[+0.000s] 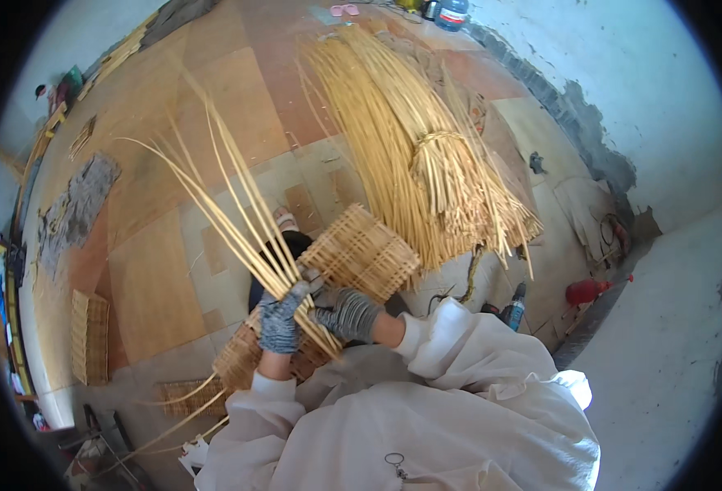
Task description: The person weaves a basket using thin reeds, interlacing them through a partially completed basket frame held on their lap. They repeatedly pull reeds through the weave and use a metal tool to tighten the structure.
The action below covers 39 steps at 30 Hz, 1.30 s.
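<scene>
Both my hands wear grey striped knit gloves. My left hand [280,321] is closed round a loose bundle of long pale cane strips [250,260], whose far ends fan out away from me to the left. On the right side of the bundle, my right hand [348,314] has its fingers curled against the near part of the strips; its fingertips are partly hidden. A woven cane panel [362,252] lies just beyond my right hand. Another woven piece [240,353] sits under my left wrist, partly covered by my hands and sleeves.
A big heap of cane strips [385,123], with a tied bundle on top, lies ahead to the right. Farther right are a power drill [515,307] and a red bottle-like object [586,291] by the wall. A woven panel [90,337] and grey cloth [78,209] lie left.
</scene>
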Each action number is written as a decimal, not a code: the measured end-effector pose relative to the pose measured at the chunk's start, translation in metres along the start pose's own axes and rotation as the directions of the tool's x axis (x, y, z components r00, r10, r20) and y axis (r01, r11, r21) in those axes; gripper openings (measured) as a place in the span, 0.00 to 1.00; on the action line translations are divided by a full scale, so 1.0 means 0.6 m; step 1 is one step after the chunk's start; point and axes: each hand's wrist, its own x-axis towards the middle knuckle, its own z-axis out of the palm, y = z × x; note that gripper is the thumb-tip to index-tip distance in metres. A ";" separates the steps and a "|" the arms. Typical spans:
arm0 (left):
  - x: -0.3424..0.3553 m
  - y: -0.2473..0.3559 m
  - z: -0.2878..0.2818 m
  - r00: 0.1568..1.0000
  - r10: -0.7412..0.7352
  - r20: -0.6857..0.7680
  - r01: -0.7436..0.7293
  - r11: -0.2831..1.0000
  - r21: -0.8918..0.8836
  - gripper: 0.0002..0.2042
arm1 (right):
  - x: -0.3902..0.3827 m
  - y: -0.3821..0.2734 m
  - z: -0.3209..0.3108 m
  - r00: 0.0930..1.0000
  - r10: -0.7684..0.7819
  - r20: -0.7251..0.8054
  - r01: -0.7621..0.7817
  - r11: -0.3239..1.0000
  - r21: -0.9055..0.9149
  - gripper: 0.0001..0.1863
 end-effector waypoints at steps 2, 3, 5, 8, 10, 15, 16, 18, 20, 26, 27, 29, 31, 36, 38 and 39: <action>-0.001 0.083 0.061 0.989 -0.126 -0.078 0.121 0.990 -0.073 0.15 | -0.027 0.009 -0.047 0.964 -0.085 -0.252 0.084 0.996 -0.014 0.09; 0.016 0.104 0.058 0.992 -0.111 -0.056 0.104 0.988 -0.111 0.14 | -0.044 0.021 -0.090 0.897 -0.142 -0.419 0.176 0.983 0.044 0.09; 0.064 0.097 0.052 0.991 0.039 -0.128 -0.011 0.977 0.215 0.14 | -0.069 0.022 -0.178 0.726 -0.163 -0.668 0.411 0.882 0.231 0.09; 0.143 0.057 0.097 0.982 0.185 0.041 -0.170 0.761 0.626 0.16 | -0.046 0.027 -0.238 0.666 -0.145 -0.732 0.521 0.793 0.316 0.11; 0.189 0.000 0.086 0.999 -0.020 -0.045 0.047 0.657 0.752 0.17 | -0.041 0.025 -0.263 0.843 0.063 -0.534 0.236 0.849 0.473 0.09; 0.138 0.045 0.145 0.991 -0.001 -0.137 0.101 0.683 0.724 0.19 | 0.036 0.114 -0.282 0.923 0.171 -0.345 0.186 0.588 0.787 0.09; 0.135 0.045 0.150 0.992 0.007 -0.123 0.077 0.747 0.661 0.17 | 0.051 0.128 -0.281 0.920 0.173 -0.351 0.197 0.571 0.797 0.09; 0.132 0.042 0.151 0.995 0.042 -0.094 0.025 0.786 0.618 0.12 | 0.075 0.141 -0.274 0.922 0.165 -0.351 0.216 0.533 0.818 0.09; 0.132 0.038 0.150 0.990 0.020 -0.139 0.058 0.841 0.538 0.12 | 0.089 0.140 -0.269 0.933 0.170 -0.318 0.189 0.521 0.832 0.08; 0.140 0.011 0.144 0.983 0.125 -0.132 -0.070 0.931 0.357 0.10 | 0.118 0.132 -0.261 0.982 0.169 -0.080 -0.011 0.482 0.876 0.09; 0.142 0.033 0.159 0.982 0.074 -0.173 0.009 0.898 0.440 0.10 | 0.123 0.137 -0.255 0.979 0.170 -0.112 0.018 0.477 0.879 0.09; 0.144 0.045 0.170 0.978 0.041 -0.205 0.072 0.852 0.518 0.10 | 0.125 0.143 -0.245 0.970 0.170 -0.175 0.077 0.467 0.881 0.10; 0.143 0.040 0.163 0.979 0.075 -0.187 0.036 0.848 0.528 0.10 | 0.138 0.135 -0.235 0.955 0.049 -0.294 0.271 0.269 0.924 0.07; 0.133 0.032 0.162 0.980 0.054 -0.193 0.045 0.879 0.475 0.09 | 0.180 0.158 -0.241 0.862 -0.222 -0.456 0.355 -0.378 0.855 0.23; 0.136 0.017 0.151 0.981 0.028 -0.194 0.075 0.862 0.501 0.09 | 0.173 0.122 -0.223 0.865 -0.107 -0.490 0.440 -0.310 0.843 0.28; 0.137 0.019 0.149 0.981 0.027 -0.192 0.077 0.854 0.515 0.09 | 0.170 0.125 -0.206 0.867 -0.098 -0.488 0.426 -0.361 0.830 0.28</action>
